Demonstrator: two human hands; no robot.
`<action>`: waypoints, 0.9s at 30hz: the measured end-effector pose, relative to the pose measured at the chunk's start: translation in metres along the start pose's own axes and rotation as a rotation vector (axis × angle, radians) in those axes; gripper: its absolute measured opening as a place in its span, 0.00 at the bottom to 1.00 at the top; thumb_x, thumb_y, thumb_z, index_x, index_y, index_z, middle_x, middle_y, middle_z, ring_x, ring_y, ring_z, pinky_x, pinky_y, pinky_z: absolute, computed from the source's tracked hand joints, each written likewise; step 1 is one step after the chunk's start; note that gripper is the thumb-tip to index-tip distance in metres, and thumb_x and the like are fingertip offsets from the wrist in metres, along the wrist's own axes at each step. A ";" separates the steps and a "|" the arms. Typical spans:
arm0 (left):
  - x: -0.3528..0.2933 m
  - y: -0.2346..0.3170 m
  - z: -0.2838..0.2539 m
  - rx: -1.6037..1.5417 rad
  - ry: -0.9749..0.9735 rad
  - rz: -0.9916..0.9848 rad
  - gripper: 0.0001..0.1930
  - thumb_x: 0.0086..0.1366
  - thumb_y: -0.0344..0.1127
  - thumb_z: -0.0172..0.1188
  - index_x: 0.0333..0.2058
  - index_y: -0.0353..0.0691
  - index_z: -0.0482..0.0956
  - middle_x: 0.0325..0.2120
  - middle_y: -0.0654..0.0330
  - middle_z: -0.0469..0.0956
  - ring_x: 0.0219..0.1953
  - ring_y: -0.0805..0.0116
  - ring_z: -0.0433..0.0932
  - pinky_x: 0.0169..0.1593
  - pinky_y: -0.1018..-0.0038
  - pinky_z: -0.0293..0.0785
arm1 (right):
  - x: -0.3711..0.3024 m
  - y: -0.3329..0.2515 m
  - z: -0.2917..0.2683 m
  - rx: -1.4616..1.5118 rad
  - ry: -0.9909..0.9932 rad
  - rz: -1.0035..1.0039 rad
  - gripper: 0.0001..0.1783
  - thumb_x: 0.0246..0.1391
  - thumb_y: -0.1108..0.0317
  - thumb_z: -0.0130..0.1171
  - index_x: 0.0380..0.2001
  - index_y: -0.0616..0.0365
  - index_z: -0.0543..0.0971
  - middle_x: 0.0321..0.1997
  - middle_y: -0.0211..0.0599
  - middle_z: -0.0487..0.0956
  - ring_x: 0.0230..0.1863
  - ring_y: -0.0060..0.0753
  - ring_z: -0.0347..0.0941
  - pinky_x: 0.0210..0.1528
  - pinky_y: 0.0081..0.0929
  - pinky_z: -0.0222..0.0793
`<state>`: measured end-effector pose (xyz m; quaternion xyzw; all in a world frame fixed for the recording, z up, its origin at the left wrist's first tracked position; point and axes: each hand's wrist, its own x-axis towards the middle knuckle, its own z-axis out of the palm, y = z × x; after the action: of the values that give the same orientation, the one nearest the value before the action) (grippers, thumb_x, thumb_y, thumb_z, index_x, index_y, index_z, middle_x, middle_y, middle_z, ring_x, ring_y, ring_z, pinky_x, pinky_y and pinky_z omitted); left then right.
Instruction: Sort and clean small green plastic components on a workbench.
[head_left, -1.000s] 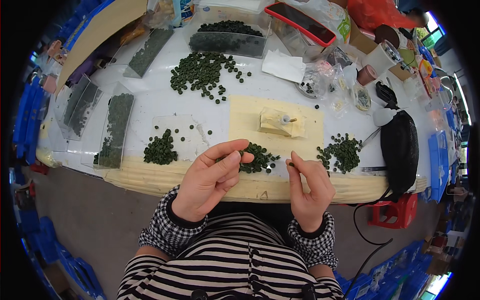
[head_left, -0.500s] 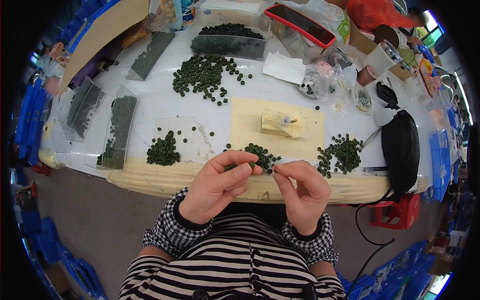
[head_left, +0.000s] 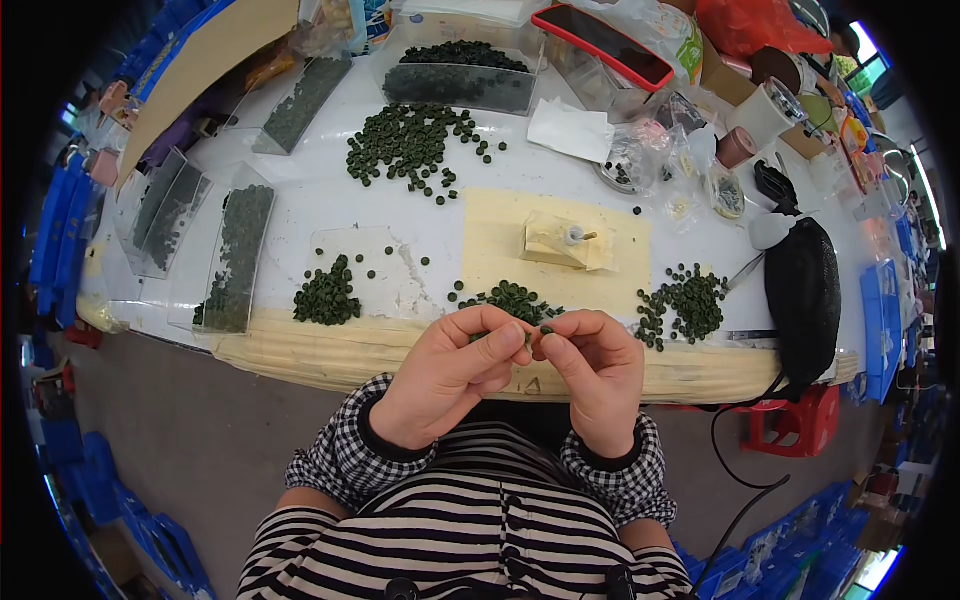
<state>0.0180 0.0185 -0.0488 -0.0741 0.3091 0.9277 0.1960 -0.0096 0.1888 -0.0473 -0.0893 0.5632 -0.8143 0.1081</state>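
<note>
My left hand [head_left: 450,370] is closed in a pinch, thumb against the fingers, with a bit of green showing at the tips that is too small to name. Close against it, my right hand [head_left: 600,375] pinches a small dark green disc [head_left: 546,330] between thumb and forefinger. The fingertips of both hands meet or nearly meet just above the table's front edge. Right behind them lies a heap of the same green discs [head_left: 512,296], partly hidden by my hands. Beyond it, a tape-wrapped block [head_left: 555,243] with a short peg sits on a cream sheet [head_left: 490,215].
More green discs lie in a left heap [head_left: 328,292], a right heap [head_left: 690,302] and a large back heap [head_left: 405,145]. Clear boxes of discs [head_left: 240,250] stand left and behind. A red-cased phone [head_left: 605,47], white tissue [head_left: 570,130] and black pouch [head_left: 802,290] are further out.
My right hand has come left to the left hand, and the fingertips are now together. A green disc now shows in the right pinch. The left hand has shifted slightly right.
</note>
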 end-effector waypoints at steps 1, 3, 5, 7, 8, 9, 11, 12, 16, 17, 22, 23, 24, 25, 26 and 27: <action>0.000 0.000 0.002 0.004 0.011 -0.003 0.08 0.69 0.33 0.54 0.41 0.36 0.78 0.30 0.63 0.79 0.19 0.85 0.58 0.24 0.86 0.55 | 0.000 0.000 0.000 0.002 0.000 0.003 0.08 0.54 0.81 0.59 0.39 0.67 0.78 0.35 0.33 0.81 0.35 0.18 0.76 0.39 0.14 0.71; 0.000 0.001 0.004 0.025 0.032 -0.005 0.08 0.69 0.33 0.54 0.40 0.35 0.78 0.29 0.63 0.79 0.19 0.85 0.58 0.24 0.86 0.55 | 0.000 0.000 -0.001 -0.003 0.005 0.006 0.08 0.54 0.81 0.59 0.39 0.67 0.78 0.35 0.33 0.80 0.35 0.17 0.75 0.39 0.14 0.70; 0.000 0.002 0.007 0.060 0.059 -0.003 0.08 0.69 0.33 0.54 0.39 0.35 0.78 0.29 0.63 0.79 0.19 0.85 0.58 0.24 0.86 0.55 | -0.001 0.001 -0.002 -0.014 0.012 0.007 0.08 0.55 0.80 0.59 0.39 0.67 0.78 0.36 0.33 0.80 0.35 0.17 0.74 0.38 0.14 0.69; 0.000 0.002 0.008 0.086 0.067 0.007 0.08 0.69 0.34 0.54 0.38 0.36 0.79 0.28 0.63 0.78 0.19 0.85 0.58 0.23 0.86 0.54 | 0.000 0.004 -0.001 -0.069 0.038 -0.080 0.08 0.53 0.81 0.60 0.38 0.67 0.79 0.35 0.34 0.79 0.35 0.19 0.74 0.37 0.15 0.69; 0.000 0.002 0.008 0.098 0.072 0.013 0.08 0.69 0.34 0.55 0.38 0.36 0.79 0.28 0.64 0.78 0.19 0.85 0.58 0.23 0.86 0.54 | 0.000 0.005 0.000 -0.096 0.050 -0.122 0.09 0.52 0.81 0.61 0.38 0.67 0.79 0.35 0.35 0.79 0.35 0.20 0.74 0.37 0.16 0.69; 0.000 0.001 0.008 0.095 0.079 0.018 0.08 0.68 0.34 0.55 0.38 0.36 0.79 0.27 0.64 0.78 0.19 0.84 0.58 0.23 0.86 0.54 | 0.001 0.005 0.000 -0.205 0.043 -0.222 0.09 0.50 0.82 0.62 0.37 0.66 0.79 0.34 0.36 0.79 0.35 0.22 0.74 0.36 0.17 0.69; 0.000 -0.001 0.009 0.089 0.092 0.027 0.08 0.68 0.34 0.56 0.37 0.36 0.78 0.24 0.66 0.76 0.19 0.84 0.58 0.23 0.85 0.54 | 0.004 0.003 0.001 -0.423 0.028 -0.422 0.10 0.47 0.83 0.63 0.35 0.65 0.80 0.34 0.37 0.79 0.35 0.26 0.75 0.36 0.19 0.70; 0.000 0.000 0.009 0.085 0.091 0.026 0.07 0.68 0.34 0.56 0.36 0.36 0.78 0.23 0.67 0.75 0.19 0.84 0.58 0.23 0.85 0.53 | 0.003 0.001 0.003 -0.459 0.040 -0.443 0.10 0.45 0.83 0.64 0.34 0.65 0.81 0.34 0.38 0.79 0.35 0.27 0.75 0.36 0.19 0.70; -0.002 0.002 0.013 0.084 0.103 0.016 0.08 0.67 0.35 0.57 0.35 0.37 0.77 0.20 0.70 0.70 0.19 0.84 0.58 0.23 0.85 0.53 | 0.002 0.000 0.006 -0.565 0.072 -0.502 0.10 0.42 0.84 0.65 0.31 0.63 0.81 0.33 0.38 0.78 0.33 0.30 0.75 0.34 0.20 0.70; -0.002 0.002 0.014 0.087 0.109 0.012 0.08 0.67 0.36 0.57 0.34 0.37 0.77 0.20 0.70 0.69 0.19 0.84 0.58 0.24 0.85 0.53 | 0.002 0.000 0.005 -0.582 0.077 -0.510 0.10 0.41 0.84 0.65 0.31 0.63 0.81 0.33 0.38 0.78 0.33 0.30 0.75 0.34 0.21 0.70; -0.002 -0.001 0.017 0.197 0.160 0.088 0.07 0.67 0.34 0.58 0.34 0.36 0.77 0.20 0.70 0.70 0.19 0.86 0.58 0.22 0.86 0.52 | 0.001 0.000 0.007 -0.655 0.105 -0.585 0.12 0.39 0.84 0.66 0.31 0.63 0.82 0.31 0.37 0.78 0.31 0.31 0.74 0.32 0.21 0.70; -0.003 -0.002 0.017 0.226 0.169 0.110 0.07 0.67 0.34 0.58 0.34 0.36 0.78 0.20 0.70 0.70 0.19 0.86 0.57 0.22 0.86 0.51 | 0.001 0.000 0.007 -0.659 0.108 -0.597 0.12 0.39 0.84 0.67 0.31 0.63 0.82 0.31 0.37 0.78 0.31 0.31 0.74 0.32 0.21 0.70; -0.003 -0.004 0.017 0.236 0.176 0.132 0.07 0.67 0.33 0.58 0.34 0.36 0.78 0.20 0.70 0.70 0.19 0.86 0.57 0.22 0.86 0.51 | 0.001 0.001 0.008 -0.666 0.111 -0.612 0.13 0.38 0.85 0.67 0.31 0.63 0.82 0.31 0.37 0.78 0.31 0.31 0.74 0.32 0.22 0.69; -0.003 -0.006 0.018 0.246 0.183 0.154 0.06 0.66 0.33 0.58 0.33 0.36 0.78 0.20 0.70 0.70 0.19 0.86 0.57 0.22 0.86 0.51 | 0.000 0.002 0.008 -0.673 0.114 -0.626 0.13 0.38 0.85 0.67 0.32 0.63 0.82 0.31 0.36 0.78 0.31 0.31 0.74 0.32 0.22 0.69; -0.003 -0.007 0.018 0.256 0.190 0.176 0.06 0.66 0.32 0.58 0.33 0.36 0.78 0.20 0.71 0.70 0.18 0.87 0.57 0.21 0.86 0.50 | 0.000 0.002 0.009 -0.680 0.117 -0.642 0.14 0.38 0.85 0.67 0.32 0.63 0.82 0.31 0.36 0.78 0.30 0.31 0.73 0.31 0.22 0.69; -0.003 -0.007 0.018 0.244 0.182 0.181 0.06 0.66 0.32 0.58 0.33 0.36 0.78 0.19 0.71 0.70 0.18 0.87 0.57 0.21 0.86 0.50 | 0.000 0.001 0.009 -0.702 0.108 -0.664 0.14 0.37 0.85 0.67 0.32 0.63 0.82 0.31 0.36 0.78 0.31 0.31 0.73 0.31 0.22 0.69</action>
<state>0.0229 0.0335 -0.0376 -0.1054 0.4411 0.8867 0.0902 -0.0069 0.1806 -0.0451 -0.2530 0.7499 -0.5689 -0.2237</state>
